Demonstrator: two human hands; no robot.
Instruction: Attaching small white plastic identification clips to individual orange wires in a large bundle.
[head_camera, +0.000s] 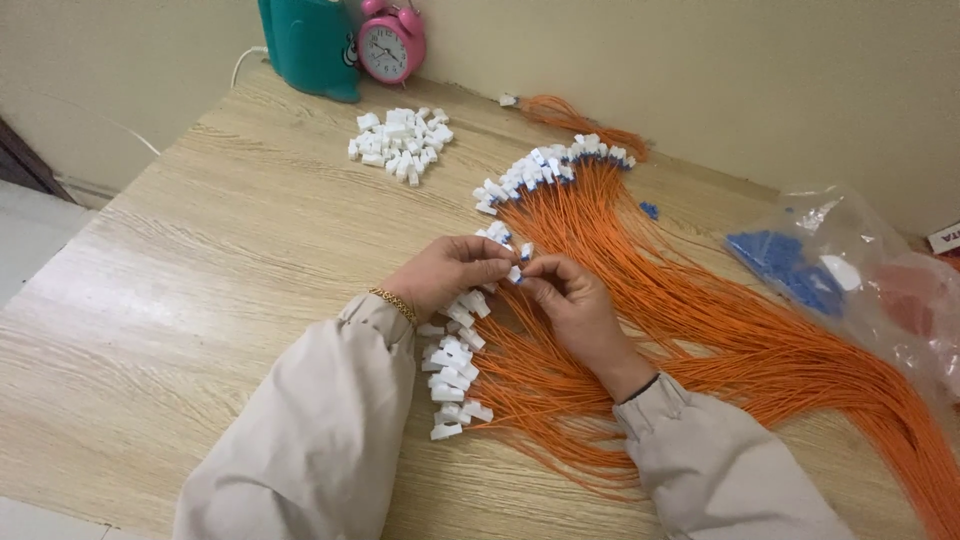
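Note:
My left hand (450, 272) and my right hand (570, 305) meet over the middle of a wooden table (200, 280), fingertips pinched together on a small white connector (514, 273) at the end of an orange cable. A wide fan of thin orange cables (720, 330) lies under and to the right of my hands. White connectors on cable ends form a row (455, 375) below my left hand and another row (545, 168) farther back. A gold bracelet sits on my left wrist.
A pile of loose white connectors (400, 143) lies at the back. A pink alarm clock (391, 42) and a teal container (312, 45) stand against the wall. A clear plastic bag with blue parts (800, 265) sits at the right.

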